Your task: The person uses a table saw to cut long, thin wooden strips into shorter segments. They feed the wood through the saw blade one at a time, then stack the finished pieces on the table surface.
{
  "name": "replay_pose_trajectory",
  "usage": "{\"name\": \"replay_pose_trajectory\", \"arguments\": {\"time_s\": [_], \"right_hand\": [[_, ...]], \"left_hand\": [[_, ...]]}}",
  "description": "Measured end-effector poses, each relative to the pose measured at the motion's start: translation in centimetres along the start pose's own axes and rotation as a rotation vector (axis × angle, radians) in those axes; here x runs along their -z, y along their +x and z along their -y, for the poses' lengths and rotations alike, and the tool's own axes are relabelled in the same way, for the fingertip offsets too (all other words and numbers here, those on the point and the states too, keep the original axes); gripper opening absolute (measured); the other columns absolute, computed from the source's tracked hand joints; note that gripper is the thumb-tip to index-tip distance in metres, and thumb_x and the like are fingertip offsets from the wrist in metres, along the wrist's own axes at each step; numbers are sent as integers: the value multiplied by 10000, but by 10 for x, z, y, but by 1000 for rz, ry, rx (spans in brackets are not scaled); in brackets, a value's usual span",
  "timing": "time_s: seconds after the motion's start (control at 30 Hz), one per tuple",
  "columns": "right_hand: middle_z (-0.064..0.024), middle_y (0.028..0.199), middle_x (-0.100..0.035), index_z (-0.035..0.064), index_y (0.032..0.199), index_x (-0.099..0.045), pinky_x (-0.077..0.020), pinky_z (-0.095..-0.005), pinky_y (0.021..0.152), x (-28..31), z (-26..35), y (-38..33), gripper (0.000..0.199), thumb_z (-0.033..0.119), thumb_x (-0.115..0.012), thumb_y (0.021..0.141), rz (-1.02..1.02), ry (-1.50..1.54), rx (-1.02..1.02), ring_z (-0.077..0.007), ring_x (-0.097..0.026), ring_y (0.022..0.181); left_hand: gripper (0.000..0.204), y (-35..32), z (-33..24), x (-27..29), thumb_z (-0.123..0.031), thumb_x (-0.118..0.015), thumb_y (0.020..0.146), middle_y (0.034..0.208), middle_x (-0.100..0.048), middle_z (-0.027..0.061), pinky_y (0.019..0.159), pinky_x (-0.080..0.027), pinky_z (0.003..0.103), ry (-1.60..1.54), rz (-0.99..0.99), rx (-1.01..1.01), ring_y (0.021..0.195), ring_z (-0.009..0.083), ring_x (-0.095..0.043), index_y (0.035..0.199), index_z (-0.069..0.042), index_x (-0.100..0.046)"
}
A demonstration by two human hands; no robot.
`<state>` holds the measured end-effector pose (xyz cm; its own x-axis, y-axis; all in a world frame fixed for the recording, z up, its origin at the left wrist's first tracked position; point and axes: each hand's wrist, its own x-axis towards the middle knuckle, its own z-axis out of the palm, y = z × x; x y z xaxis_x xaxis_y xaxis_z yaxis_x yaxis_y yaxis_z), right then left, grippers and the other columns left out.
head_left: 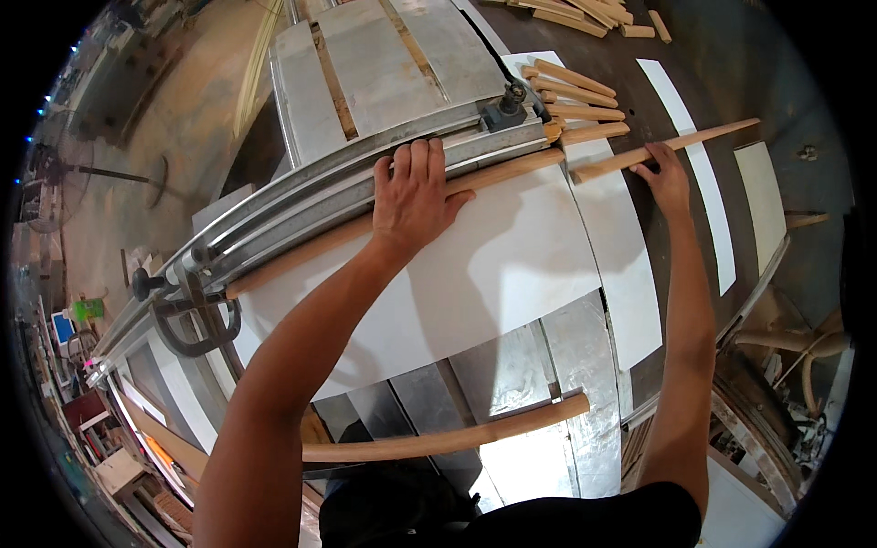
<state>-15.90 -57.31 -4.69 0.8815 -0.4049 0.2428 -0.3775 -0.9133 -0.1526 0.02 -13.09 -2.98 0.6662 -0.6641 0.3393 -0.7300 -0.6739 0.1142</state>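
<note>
My left hand (413, 196) is closed over a long metal fence (301, 217). Its fingers hook across the rail, and its thumb presses a long, round-edged wooden rod (516, 170) against the near side. That rod lies on a white board (438, 283) covering part of a metal saw table (498, 365). At the far right, my right hand (667, 178) pinches a slim wooden piece (713, 134) with thumb and fingers. The piece's left end lies close to the rod's right end, with a small gap between them. No blade can be made out.
Several short wooden pieces (585, 114) lie beyond the gap, by a dark stop block (504, 110). More offcuts (585, 16) are piled at the back. A clamp (194, 315) grips the fence's left end. Another curved wooden rod (448, 443) lies nearest me. A fan (50, 173) stands left.
</note>
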Motion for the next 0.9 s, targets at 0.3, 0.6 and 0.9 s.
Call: {"name": "replay_pose_trajectory", "arguments": {"time_s": [0.3, 0.6, 0.9], "right_hand": [[-140, 1342, -612, 65, 1341, -631, -531, -427, 969, 33, 0, -65, 669, 206, -867, 732, 66, 12, 112, -350, -607, 1183], [-141, 1333, -585, 45, 1290, -654, -528, -416, 977, 51, 24, -101, 663, 128, -890, 676, 207, 157, 57, -326, -607, 1181], [-164, 1384, -582, 38, 1223, -685, -540, -407, 977, 69, 51, -143, 624, 149, -904, 649, 199, 169, 130, -343, -633, 1184]], "left_hand": [[843, -2, -1, 6, -568, -797, 735, 1148, -585, 96, 940, -393, 418, 9, -38, -12, 1056, 249, -541, 1301, 11, -562], [847, -4, 1, 7, -572, -813, 697, 1127, -592, 92, 931, -413, 412, 31, -95, -35, 1044, 241, -552, 1270, 15, -598], [848, -8, 2, 10, -532, -810, 722, 1159, -586, 112, 984, -405, 443, -26, -99, -48, 1091, 260, -548, 1312, 26, -566]]}}
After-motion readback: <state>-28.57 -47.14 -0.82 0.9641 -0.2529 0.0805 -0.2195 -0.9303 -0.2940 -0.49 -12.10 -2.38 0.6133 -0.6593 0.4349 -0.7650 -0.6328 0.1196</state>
